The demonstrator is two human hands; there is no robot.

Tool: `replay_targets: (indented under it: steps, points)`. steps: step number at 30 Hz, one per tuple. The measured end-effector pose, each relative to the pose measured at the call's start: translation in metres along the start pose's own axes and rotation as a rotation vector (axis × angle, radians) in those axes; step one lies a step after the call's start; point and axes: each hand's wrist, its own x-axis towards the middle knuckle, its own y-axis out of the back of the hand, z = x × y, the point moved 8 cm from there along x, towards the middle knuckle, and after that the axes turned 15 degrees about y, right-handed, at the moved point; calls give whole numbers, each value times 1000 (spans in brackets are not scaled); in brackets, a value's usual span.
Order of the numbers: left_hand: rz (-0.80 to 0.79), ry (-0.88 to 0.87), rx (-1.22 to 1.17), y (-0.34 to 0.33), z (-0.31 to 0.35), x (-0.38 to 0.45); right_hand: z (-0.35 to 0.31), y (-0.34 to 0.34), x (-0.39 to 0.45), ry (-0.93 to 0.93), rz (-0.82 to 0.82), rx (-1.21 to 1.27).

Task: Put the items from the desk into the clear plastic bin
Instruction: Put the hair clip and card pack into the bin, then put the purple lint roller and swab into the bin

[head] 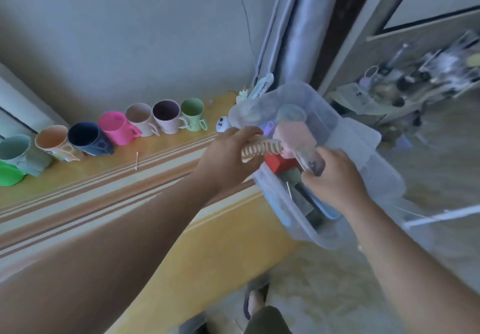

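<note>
The clear plastic bin [363, 139] sits at the desk's right end, tilted and blurred. Inside it I see a red box [279, 164], dark items and a blue object. My left hand [228, 157] grips a beige claw hair clip [261, 149] over the bin's near rim. My right hand [335, 175] holds a pink bottle with a clear cap [296, 136] above the bin's contents. A row of coloured mugs [114, 128] stands along the wall on the yellow desk [104, 178]. A cotton swab [136, 160] lies on the desk.
A small white round object [222, 124] and a white tube [262, 85] stand by the bin at the wall. A green bowl [10, 174] sits at the far left. Curtains hang behind the bin. A cluttered shelf [402, 84] stands to the right. My foot in a slipper is on the floor.
</note>
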Motion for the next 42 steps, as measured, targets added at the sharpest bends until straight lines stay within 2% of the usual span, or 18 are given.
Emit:
replay_targets:
  steps: [2,5,9,13,17,19,21,23,26,29,36,40,42]
  points:
    - [-91,-68,81,-36,40,24,48,0,4,-95,-84,-36]
    - [-234,-151,332,-100,75,46,101,-12,10,-193,-204,-87]
    - [-434,-114,656,-171,75,57,144,-33,24,-208,-287,-138]
    - [-500,-76,822,-201,70,57,159,-46,34,-173,-295,-158]
    - [-584,-151,745,-203,63,52,149,-43,41,-128,-246,-135]
    - [-563,-173,527,-183,62,49,129,-33,43,-71,-148,-102]
    - [-466,-189,296,-146,54,43,94,-19,45,53,14,-63]
    - [-262,-171,196,-96,24,35,51,-14,45,197,136,-56]
    - [-3,31,152,-17,-62,13,-22,-22,50,364,231,-24]
    - [112,324,198,57,-160,-31,-102,-56,56,536,201,13]
    - [363,899,303,196,-383,-223,-240,-223,85,588,-161,61]
    - [425,1284,355,225,-481,-355,-296,-323,108,544,-337,-4]
    - [407,1421,396,224,-517,-410,-321,-366,117,579,-364,-41]
